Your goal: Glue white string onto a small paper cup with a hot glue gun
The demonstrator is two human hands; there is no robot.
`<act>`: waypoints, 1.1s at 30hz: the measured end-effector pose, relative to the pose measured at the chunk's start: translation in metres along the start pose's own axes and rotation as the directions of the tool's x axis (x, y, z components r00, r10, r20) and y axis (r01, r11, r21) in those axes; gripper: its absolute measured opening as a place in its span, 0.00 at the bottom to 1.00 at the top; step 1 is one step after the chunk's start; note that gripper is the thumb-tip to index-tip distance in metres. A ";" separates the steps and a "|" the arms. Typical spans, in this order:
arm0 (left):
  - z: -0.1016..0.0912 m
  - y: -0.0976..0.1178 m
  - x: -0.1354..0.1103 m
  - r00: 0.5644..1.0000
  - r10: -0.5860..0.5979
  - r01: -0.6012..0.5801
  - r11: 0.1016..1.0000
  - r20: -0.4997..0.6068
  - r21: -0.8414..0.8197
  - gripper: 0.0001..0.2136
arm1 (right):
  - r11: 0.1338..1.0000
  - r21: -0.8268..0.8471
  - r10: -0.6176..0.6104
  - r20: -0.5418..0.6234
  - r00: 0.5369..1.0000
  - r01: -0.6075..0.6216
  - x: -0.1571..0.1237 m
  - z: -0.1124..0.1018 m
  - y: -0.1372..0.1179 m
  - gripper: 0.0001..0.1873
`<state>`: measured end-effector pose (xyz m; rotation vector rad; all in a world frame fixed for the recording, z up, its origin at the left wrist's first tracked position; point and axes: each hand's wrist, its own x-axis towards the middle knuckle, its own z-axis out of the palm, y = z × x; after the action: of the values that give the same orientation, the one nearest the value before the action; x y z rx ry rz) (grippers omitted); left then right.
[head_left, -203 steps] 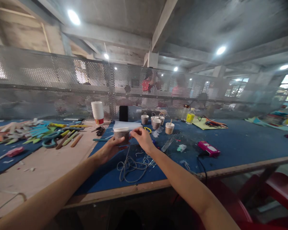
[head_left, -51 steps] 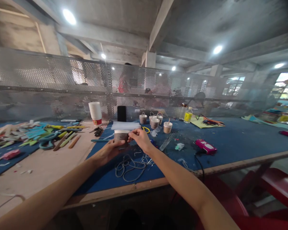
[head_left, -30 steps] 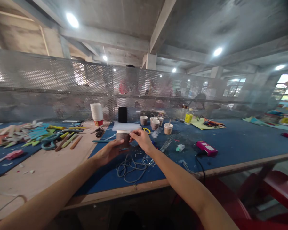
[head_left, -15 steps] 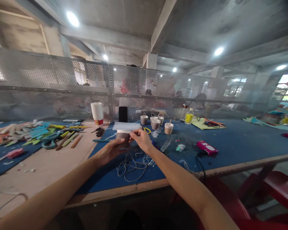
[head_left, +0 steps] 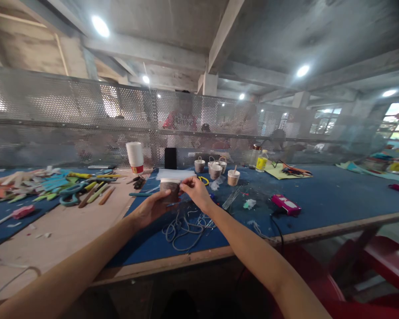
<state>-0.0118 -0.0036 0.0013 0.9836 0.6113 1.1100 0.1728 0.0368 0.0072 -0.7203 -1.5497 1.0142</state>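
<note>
A paper cup with a white rim and a grey-brown, cord-like wrapping is held above the blue mat. My left hand is wrapped round its lower left side, thumb on the front. Against the cup's right side, my right hand pinches thumb and finger together; what lies between them is too small to make out. Below both hands, loose grey cord lies in loops on the mat. Behind the cup is a white sheet, and beside my right hand a yellow ring-shaped thing.
Several small wrapped cups stand behind my right hand. A paper cup stack, scissors and cut foam-like strips lie left. Thin metal sticks, a magenta device and a yellow-labelled bottle are right. A mesh partition borders the table.
The cup and my left hand have shifted very slightly left and up. My right hand stays pinched at the cup's side. Behind the mesh, a person in red has moved.
</note>
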 end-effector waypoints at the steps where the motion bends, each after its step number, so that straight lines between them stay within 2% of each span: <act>1: 0.000 0.000 0.000 1.000 0.001 -0.001 1.000 -0.013 -0.007 0.14 | 1.000 -0.020 -0.006 -0.001 1.000 0.006 0.001 0.000 0.002 0.11; 6: 0.000 0.001 0.000 0.999 0.012 -0.012 1.000 -0.045 -0.001 0.12 | 0.981 -0.168 -0.089 0.034 0.995 0.093 0.001 -0.001 0.011 0.10; 10: -0.003 0.000 0.002 0.999 0.014 -0.015 1.000 -0.046 -0.017 0.11 | 0.937 -0.289 -0.182 0.081 0.980 0.198 -0.004 0.001 0.006 0.06; 13: -0.005 0.001 0.003 1.000 0.008 -0.008 1.000 -0.020 -0.023 0.11 | 0.877 -0.378 -0.269 0.127 0.955 0.297 -0.009 0.002 0.000 0.03; 17: -0.007 0.003 0.003 1.000 0.009 -0.008 1.000 0.013 -0.029 0.12 | 0.773 -0.474 -0.385 0.178 0.906 0.422 -0.012 0.002 -0.006 0.09; 20: -0.008 0.004 0.001 1.000 -0.007 0.007 1.000 0.010 -0.021 0.13 | 0.719 -0.568 -0.392 0.145 0.909 0.401 -0.010 -0.006 -0.011 0.12; 23: -0.008 0.004 0.000 1.000 0.000 0.000 1.000 -0.014 -0.008 0.14 | 0.644 -0.725 -0.287 0.068 0.956 0.245 -0.012 -0.027 -0.018 0.09; 24: -0.009 0.004 0.000 1.000 0.005 -0.005 1.000 -0.019 -0.010 0.14 | 0.599 -0.781 -0.225 0.043 0.973 0.173 -0.015 -0.036 -0.020 0.09; 26: -0.009 0.004 0.000 1.000 0.011 -0.012 1.000 -0.027 -0.024 0.14 | 0.454 -0.890 -0.071 0.007 0.997 0.039 -0.023 -0.058 -0.024 0.09; 28: -0.009 0.004 0.000 0.999 0.010 -0.011 0.999 -0.035 -0.040 0.14 | 0.280 -0.959 0.100 -0.021 0.995 -0.048 -0.033 -0.078 -0.026 0.13; 30: -0.008 0.005 0.000 1.000 0.005 -0.006 0.999 -0.029 -0.052 0.15 | 0.161 -0.984 0.226 -0.044 0.973 -0.082 -0.043 -0.094 -0.025 0.19; 33: -0.006 0.007 -0.001 1.000 -0.006 0.004 0.998 -0.024 -0.055 0.15 | 0.107 -0.992 0.314 -0.033 0.949 -0.070 -0.052 -0.106 -0.021 0.24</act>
<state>-0.0203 -0.0015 0.0042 0.9218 0.5995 1.1301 0.2892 0.0071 0.0062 -1.8670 -2.3051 -0.0400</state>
